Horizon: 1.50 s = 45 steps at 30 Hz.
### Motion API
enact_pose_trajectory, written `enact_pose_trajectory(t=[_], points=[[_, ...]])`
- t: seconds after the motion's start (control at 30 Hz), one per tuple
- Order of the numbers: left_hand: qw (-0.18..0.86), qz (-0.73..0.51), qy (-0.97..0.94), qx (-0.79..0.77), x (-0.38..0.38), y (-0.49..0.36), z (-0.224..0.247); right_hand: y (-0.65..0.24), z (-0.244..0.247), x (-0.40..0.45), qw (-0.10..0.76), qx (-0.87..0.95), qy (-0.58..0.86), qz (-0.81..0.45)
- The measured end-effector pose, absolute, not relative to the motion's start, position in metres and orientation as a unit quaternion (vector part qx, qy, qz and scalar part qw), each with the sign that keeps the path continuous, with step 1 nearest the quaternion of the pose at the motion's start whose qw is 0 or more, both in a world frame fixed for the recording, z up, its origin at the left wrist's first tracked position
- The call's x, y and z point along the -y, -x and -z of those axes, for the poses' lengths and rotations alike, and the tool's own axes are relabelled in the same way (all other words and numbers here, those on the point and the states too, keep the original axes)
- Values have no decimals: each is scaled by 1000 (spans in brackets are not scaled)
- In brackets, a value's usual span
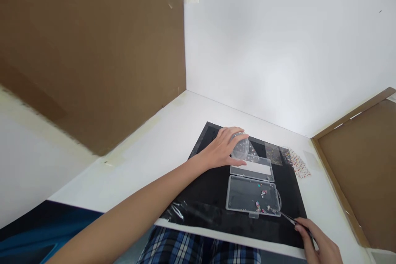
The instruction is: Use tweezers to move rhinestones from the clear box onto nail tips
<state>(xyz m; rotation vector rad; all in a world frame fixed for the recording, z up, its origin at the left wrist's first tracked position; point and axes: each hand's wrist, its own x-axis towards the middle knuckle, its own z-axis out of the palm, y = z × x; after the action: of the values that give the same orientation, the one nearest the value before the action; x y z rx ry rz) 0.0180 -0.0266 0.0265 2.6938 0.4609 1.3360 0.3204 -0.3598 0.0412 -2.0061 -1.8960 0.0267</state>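
My left hand point(224, 146) is closed around a small round clear plastic container point(240, 148), tilted over the far half of an open clear plastic box point(229, 194). A white strip point(255, 167) lies in that far half. Small colourful beads or gems point(262, 194) are scattered in the box's near half. At the lower right, my right hand point(318, 241) grips tweezers point(289, 218), whose tips reach the box's near right corner. Whether the tips hold anything is too small to tell.
Under the box lies a black mat point(204, 218) on the white table point(136, 173). A sheet of small colourful dots point(298, 164) and a clear dotted sheet point(273, 154) lie at the far right. Brown boards point(123, 49) and a white wall point(278, 49) enclose the table.
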Motion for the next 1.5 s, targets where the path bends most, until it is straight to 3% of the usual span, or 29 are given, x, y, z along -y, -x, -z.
enact_pose_trajectory(t=[0.23,0.47,1.27,1.5], points=[[48,-441,-884,-149,28,-18,-29,-313,-66,359,88,777,590,200],[39,-442,-884,-149,28,-17,-31,-308,-69,363,43,783,568,249],[57,-428,-891,-144,27,-17,-29,-291,-110,350,66,800,547,238],[84,-415,-893,-149,28,-17,-27,-307,-88,370,137,700,698,70]])
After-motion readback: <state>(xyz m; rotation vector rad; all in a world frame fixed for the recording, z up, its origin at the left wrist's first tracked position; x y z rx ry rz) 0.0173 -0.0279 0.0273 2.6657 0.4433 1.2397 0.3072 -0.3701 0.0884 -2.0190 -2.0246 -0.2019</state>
